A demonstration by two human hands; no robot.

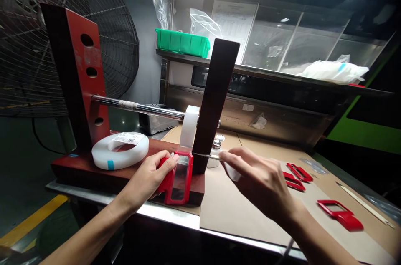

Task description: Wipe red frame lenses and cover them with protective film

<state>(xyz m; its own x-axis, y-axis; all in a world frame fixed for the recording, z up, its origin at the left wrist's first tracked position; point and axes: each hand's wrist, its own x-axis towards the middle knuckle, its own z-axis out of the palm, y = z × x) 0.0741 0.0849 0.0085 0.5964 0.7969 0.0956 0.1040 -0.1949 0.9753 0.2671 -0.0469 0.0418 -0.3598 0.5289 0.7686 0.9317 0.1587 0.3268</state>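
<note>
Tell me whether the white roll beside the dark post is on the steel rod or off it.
On it. The white roll sits on the steel rod, which runs into its side and shows again beyond the dark post.

A small assembly workshop

Steel-edged workbench (pixel 163 215), yellow floor stripe (pixel 34 219), big caged fan (pixel 62 39), a red spool stand (pixel 84 73), and a green parts bin (pixel 182 43) on a steel shelf (pixel 250 72).

Single head-worn view, forward and down, close over left hand (pixel 150 177), right hand (pixel 260 185).
</note>
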